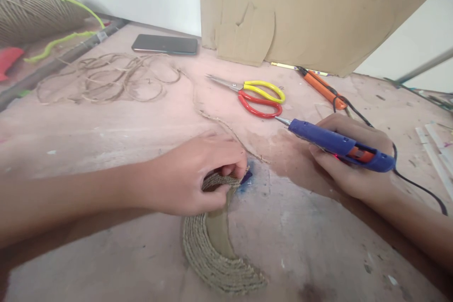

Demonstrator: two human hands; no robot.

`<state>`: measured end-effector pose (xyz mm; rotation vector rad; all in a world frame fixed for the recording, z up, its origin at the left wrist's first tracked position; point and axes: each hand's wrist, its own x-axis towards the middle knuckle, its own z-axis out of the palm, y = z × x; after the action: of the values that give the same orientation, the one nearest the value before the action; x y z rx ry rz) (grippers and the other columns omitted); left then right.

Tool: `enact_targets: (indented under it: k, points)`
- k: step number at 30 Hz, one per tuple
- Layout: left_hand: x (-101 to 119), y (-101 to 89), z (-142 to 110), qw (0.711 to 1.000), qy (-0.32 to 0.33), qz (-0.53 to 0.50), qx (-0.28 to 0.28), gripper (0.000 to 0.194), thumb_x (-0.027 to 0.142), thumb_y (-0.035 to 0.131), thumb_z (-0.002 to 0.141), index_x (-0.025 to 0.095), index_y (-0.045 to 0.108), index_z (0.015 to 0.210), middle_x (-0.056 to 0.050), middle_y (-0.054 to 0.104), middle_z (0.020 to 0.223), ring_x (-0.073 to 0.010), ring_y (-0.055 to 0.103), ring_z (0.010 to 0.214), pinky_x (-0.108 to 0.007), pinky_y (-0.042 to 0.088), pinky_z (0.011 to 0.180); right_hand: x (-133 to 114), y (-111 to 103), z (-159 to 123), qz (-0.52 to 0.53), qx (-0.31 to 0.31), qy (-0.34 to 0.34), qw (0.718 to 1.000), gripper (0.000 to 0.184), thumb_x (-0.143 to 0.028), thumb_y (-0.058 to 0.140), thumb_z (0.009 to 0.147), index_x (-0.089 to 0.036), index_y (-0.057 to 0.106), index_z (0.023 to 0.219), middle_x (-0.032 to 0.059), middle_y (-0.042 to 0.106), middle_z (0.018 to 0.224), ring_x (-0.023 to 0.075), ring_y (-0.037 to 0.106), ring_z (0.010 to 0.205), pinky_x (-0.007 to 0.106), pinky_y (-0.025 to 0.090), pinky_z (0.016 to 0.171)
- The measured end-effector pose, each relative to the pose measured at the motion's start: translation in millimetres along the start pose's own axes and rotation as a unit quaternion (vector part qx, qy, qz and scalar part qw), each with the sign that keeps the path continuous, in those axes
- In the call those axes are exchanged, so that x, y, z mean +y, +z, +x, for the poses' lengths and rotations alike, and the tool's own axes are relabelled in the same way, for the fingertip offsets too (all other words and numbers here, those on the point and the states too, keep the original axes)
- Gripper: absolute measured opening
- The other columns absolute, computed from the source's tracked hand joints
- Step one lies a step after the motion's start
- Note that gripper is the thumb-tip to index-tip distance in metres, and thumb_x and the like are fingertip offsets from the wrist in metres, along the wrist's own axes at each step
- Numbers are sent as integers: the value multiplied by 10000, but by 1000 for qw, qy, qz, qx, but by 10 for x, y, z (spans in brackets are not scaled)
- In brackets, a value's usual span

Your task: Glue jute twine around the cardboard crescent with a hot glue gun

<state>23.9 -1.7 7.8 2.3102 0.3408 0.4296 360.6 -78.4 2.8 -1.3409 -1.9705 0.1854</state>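
Observation:
My left hand [198,174] is closed, pinching the upper end of a crescent-shaped cardboard piece wrapped in jute twine [212,255] that lies on the table. A strand of twine [226,127] runs from under its fingers toward the back of the table. My right hand [350,160] grips a blue hot glue gun [336,144] with an orange trigger. Its metal nozzle points left and is held a little above the table, to the right of the crescent. A black cord trails off to the right.
Red and yellow scissors [256,94] lie behind the hands. An orange-handled tool [320,86], leaning cardboard sheets [311,14], a phone [164,44], loose twine coils [109,78] and a large twine spool [33,16] sit further back. White sticks [437,151] lie at the right edge.

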Motion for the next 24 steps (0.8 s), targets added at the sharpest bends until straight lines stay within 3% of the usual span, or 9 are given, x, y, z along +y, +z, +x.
enact_targets:
  k: [13, 16, 20, 24]
  points:
    - [-2, 88, 21, 999, 17, 29, 18, 206, 60, 630, 829, 228, 610, 948, 51, 605, 853, -169, 531, 811, -356, 416, 887, -40, -9, 20, -4, -7, 6, 1000, 183, -151, 745, 878, -319, 675, 896, -9, 731, 843, 230, 676, 706, 417, 567, 642]
    - [13, 89, 23, 999, 9, 29, 11, 132, 166, 726, 969, 231, 612, 956, 33, 651, 893, -190, 552, 851, -369, 407, 892, -39, -4, 14, -5, -6, 9, 1000, 169, -187, 742, 898, -342, 676, 908, -17, 730, 853, 242, 677, 704, 435, 573, 638]
    - [40, 78, 8, 1000, 10, 16, -1, 351, 418, 907, 983, 231, 610, 1008, 21, 674, 961, -211, 565, 907, -380, 389, 901, -19, 1, 4, -4, -6, 6, 1000, 149, -218, 740, 922, -353, 678, 915, -26, 739, 872, 245, 693, 718, 438, 577, 644]
    - [59, 42, -16, 999, 28, 19, -13, 291, 412, 823, 991, 239, 592, 1032, 5, 663, 962, -231, 570, 901, -397, 373, 871, -17, -1, 9, 1, -11, -1, 1000, 172, -173, 737, 907, -335, 682, 919, -24, 734, 867, 231, 683, 720, 418, 571, 649]
